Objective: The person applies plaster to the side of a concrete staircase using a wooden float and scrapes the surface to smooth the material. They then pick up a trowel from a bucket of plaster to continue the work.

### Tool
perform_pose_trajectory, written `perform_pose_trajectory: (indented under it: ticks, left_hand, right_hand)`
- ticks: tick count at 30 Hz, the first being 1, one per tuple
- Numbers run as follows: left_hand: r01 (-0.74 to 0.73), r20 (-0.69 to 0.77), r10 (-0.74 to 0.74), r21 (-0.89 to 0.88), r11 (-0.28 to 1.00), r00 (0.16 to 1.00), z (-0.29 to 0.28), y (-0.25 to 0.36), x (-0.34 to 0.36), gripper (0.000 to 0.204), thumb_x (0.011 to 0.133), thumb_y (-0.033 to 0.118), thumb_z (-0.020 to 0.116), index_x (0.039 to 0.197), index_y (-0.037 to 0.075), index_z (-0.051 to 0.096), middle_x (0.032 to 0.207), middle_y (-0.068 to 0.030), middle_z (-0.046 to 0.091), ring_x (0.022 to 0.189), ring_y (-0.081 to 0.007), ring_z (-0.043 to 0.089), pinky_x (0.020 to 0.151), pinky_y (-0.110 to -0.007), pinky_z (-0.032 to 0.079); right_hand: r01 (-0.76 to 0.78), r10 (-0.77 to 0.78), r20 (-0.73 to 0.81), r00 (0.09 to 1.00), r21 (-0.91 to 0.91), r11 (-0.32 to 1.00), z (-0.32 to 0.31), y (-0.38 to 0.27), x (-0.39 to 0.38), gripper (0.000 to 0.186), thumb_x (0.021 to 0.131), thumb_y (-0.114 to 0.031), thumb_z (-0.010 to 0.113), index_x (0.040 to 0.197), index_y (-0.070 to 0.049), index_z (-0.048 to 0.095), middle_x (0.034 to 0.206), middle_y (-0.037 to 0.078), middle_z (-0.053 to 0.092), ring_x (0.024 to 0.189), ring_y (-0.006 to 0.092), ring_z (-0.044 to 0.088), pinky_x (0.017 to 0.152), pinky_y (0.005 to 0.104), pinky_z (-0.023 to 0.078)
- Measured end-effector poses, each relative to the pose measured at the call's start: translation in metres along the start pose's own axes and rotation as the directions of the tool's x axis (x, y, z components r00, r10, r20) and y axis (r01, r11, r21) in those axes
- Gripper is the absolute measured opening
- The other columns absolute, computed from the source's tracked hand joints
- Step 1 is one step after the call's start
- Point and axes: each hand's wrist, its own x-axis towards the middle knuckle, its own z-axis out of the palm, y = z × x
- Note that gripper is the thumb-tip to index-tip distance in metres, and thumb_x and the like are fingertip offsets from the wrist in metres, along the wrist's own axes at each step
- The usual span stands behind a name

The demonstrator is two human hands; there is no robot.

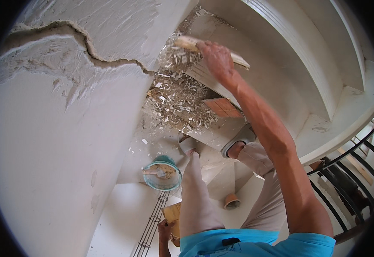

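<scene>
My right hand (216, 62) grips a pale, long wooden board (240, 61) over debris-strewn curved stairs, near the plastered wall. My left hand (165, 231) is closed on the edge of a yellowish wooden board (172, 214) low beside my left leg. A long crack or groove (99, 62) with rough plaster around it runs across the wall (58, 141). Broken chips and rubble (174, 98) cover the steps below my right hand, with a reddish tile (221, 107) among them. A teal bucket (176, 175) with sandy material and a pale tool inside stands below, left of my legs.
My sandalled feet are on the steps (212, 137). Curved stair treads (307, 64) rise at the right, beside a black metal railing (345, 171). A rebar lattice (152, 222) lies near the bucket. A small clay-coloured pot (232, 201) sits between and beyond my legs.
</scene>
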Motion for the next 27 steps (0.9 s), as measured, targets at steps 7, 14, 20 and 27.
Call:
perform_pose_trajectory:
  ticks: [7,14,20,27]
  left_hand:
    - [-0.042,-0.013,0.043,0.085,0.996,0.999,-0.011,-0.003,0.001,0.022,0.075,0.004,0.067,0.095,-0.005,0.065,0.083,-0.0073,0.068,0.069,-0.0125,0.061,0.064,-0.027,0.049]
    - [-0.031,0.004,0.032,-0.012,0.999,0.999,-0.009,-0.005,-0.001,0.022,0.077,0.004,0.066,0.097,-0.005,0.065,0.085,-0.0084,0.068,0.07,-0.0133,0.061,0.065,-0.027,0.049]
    - [0.005,-0.016,-0.005,0.021,1.0,1.0,-0.008,-0.006,-0.002,0.022,0.078,0.002,0.065,0.099,-0.006,0.065,0.088,-0.0096,0.068,0.073,-0.0146,0.062,0.069,-0.028,0.049]
    - [-0.007,-0.014,0.008,0.057,0.998,1.0,-0.006,-0.001,-0.005,0.024,0.076,0.002,0.064,0.099,-0.006,0.065,0.085,-0.0085,0.068,0.071,-0.0132,0.061,0.066,-0.027,0.049]
  right_hand:
    - [-0.086,0.087,-0.008,0.996,0.082,0.993,-0.033,0.01,-0.035,0.023,0.079,-0.005,0.054,0.1,-0.008,0.064,0.09,0.016,0.067,0.08,0.0333,0.066,0.073,0.0421,0.053]
    - [-0.371,0.345,-0.161,0.925,-0.181,0.911,-0.046,0.088,0.001,0.035,0.08,-0.003,0.05,0.111,-0.013,0.062,0.092,0.014,0.067,0.085,0.0336,0.065,0.077,0.0448,0.052]
    - [-0.354,0.327,-0.175,0.929,-0.153,0.923,-0.026,0.106,-0.007,0.025,0.08,-0.003,0.05,0.101,-0.009,0.06,0.101,0.012,0.065,0.09,0.035,0.064,0.079,0.045,0.051]
    - [-0.303,0.272,-0.17,0.947,-0.197,0.932,-0.014,0.103,0.011,0.022,0.082,-0.005,0.048,0.098,-0.009,0.061,0.098,0.013,0.066,0.09,0.0348,0.064,0.078,0.0441,0.052]
